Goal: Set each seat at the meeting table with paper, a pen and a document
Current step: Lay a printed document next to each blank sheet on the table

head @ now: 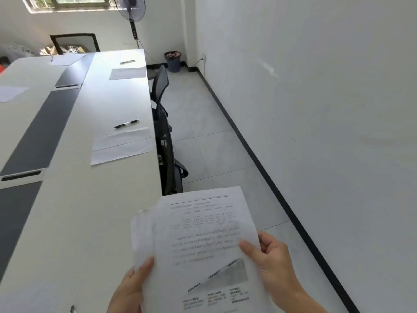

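I hold a small stack of printed documents in front of me, beyond the table's right edge. My left hand grips its lower left side and my right hand pinches its right edge. On the long white meeting table lies a blank paper with a black-and-white pen just beyond it. Farther along lies another blank paper with a pen. More sheets lie at the far end and the left edge.
Black office chairs are pushed in along the table's right side. A tiled aisle runs between the chairs and the white wall. A standing fan, a bin and another chair stand at the far end.
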A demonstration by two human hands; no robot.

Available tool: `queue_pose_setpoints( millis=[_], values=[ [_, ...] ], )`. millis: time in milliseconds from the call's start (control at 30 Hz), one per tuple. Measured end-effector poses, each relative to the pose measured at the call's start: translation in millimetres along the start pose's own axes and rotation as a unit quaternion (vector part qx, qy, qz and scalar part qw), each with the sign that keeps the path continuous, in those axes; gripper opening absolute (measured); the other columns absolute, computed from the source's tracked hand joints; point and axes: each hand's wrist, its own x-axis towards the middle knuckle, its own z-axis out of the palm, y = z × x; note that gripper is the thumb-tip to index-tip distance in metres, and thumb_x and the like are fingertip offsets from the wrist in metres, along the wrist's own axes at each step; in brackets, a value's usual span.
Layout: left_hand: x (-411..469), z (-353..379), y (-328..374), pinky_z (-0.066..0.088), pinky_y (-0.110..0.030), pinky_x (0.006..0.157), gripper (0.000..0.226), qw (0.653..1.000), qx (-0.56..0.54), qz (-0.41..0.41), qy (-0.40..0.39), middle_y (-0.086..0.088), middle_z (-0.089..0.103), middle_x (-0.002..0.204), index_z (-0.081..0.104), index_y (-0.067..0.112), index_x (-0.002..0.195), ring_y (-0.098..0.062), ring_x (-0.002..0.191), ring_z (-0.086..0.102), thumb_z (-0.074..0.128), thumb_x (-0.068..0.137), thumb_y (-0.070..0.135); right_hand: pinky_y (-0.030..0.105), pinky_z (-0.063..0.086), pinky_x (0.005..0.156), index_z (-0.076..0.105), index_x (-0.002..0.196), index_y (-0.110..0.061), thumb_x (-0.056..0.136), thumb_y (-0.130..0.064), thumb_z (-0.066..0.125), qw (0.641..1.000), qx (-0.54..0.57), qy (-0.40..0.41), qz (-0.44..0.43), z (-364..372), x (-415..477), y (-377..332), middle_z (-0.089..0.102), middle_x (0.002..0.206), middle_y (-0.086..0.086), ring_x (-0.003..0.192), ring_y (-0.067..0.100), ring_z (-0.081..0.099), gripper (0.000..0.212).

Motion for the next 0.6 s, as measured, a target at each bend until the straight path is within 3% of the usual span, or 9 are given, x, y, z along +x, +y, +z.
queue_pose_setpoints(
  millis=[67, 100, 233, 367, 467, 600],
  values=[
    [17.3, 12.2, 2.6, 0.061, -0.044, 0.061, 0.057, 0.999, 0.039, 0.029, -0.006, -0.024, 0.074, 0.088, 0.067, -0.007, 0.102, -0.036, 0.074, 0.073, 0.080, 0.059, 0.028, 0.054, 0.058, 0.081, 0.072, 0.097, -0.004, 0.072, -0.014, 0.077, 1.000, -0.010, 0.024, -0.006, -9.9, 18.0, -0.5, 0.077, 0.091, 0.017, 0.084, 0.040, 0.073, 0.028],
    [26.1, 20.3, 1.8, 0.061, -0.041, 0.056, 0.055, 0.998, 0.055, 0.034, -0.016, -0.025, 0.074, 0.087, 0.067, -0.009, 0.102, -0.035, 0.070, 0.073, 0.078, 0.060, 0.025, 0.052, 0.059, 0.079, 0.072, 0.094, -0.005, 0.072, -0.014, 0.078, 0.999, -0.018, 0.040, -0.009, -14.5, 28.4, -0.6, 0.077, 0.089, 0.016, 0.083, 0.039, 0.073, 0.024],
    [56.6, 70.7, -2.7, 0.061, -0.042, 0.058, 0.058, 0.999, 0.022, 0.026, 0.010, -0.030, 0.072, 0.095, 0.065, -0.013, 0.106, -0.039, 0.076, 0.072, 0.076, 0.066, 0.028, 0.052, 0.060, 0.076, 0.070, 0.086, -0.004, 0.067, -0.018, 0.080, 0.996, -0.023, 0.089, -0.014, -41.8, 81.8, -9.4, 0.076, 0.083, 0.015, 0.081, 0.041, 0.072, 0.026],
    [88.8, 129.4, -5.5, 0.056, -0.054, 0.082, 0.071, 0.999, -0.018, 0.009, 0.045, -0.028, 0.070, 0.107, 0.067, -0.005, 0.111, -0.046, 0.097, 0.067, 0.080, 0.065, 0.047, 0.052, 0.060, 0.076, 0.068, 0.090, 0.002, 0.076, -0.012, 0.074, 0.998, -0.015, 0.054, 0.023, -83.8, 145.7, -42.4, 0.076, 0.087, 0.018, 0.079, 0.040, 0.073, 0.021],
    [113.0, 165.2, -3.9, 0.056, -0.052, 0.081, 0.044, 0.998, -0.021, 0.023, 0.048, -0.025, 0.072, 0.103, 0.074, 0.002, 0.101, -0.041, 0.090, 0.071, 0.061, 0.076, 0.036, 0.047, 0.062, 0.073, 0.067, 0.102, 0.001, 0.085, -0.007, 0.065, 0.998, 0.012, -0.004, 0.065, -114.2, 191.5, -73.6, 0.076, 0.097, 0.018, 0.084, 0.036, 0.074, 0.019],
    [131.6, 196.6, 9.6, 0.054, -0.053, 0.087, 0.032, 0.998, -0.036, 0.043, 0.031, -0.023, 0.072, 0.103, 0.079, 0.010, 0.087, -0.039, 0.090, 0.071, 0.055, 0.082, 0.030, 0.039, 0.063, 0.067, 0.064, 0.113, -0.001, 0.082, -0.011, 0.062, 0.991, 0.066, -0.066, 0.098, -133.2, 239.6, -105.0, 0.075, 0.105, 0.016, 0.088, 0.032, 0.075, 0.033]
  ],
)
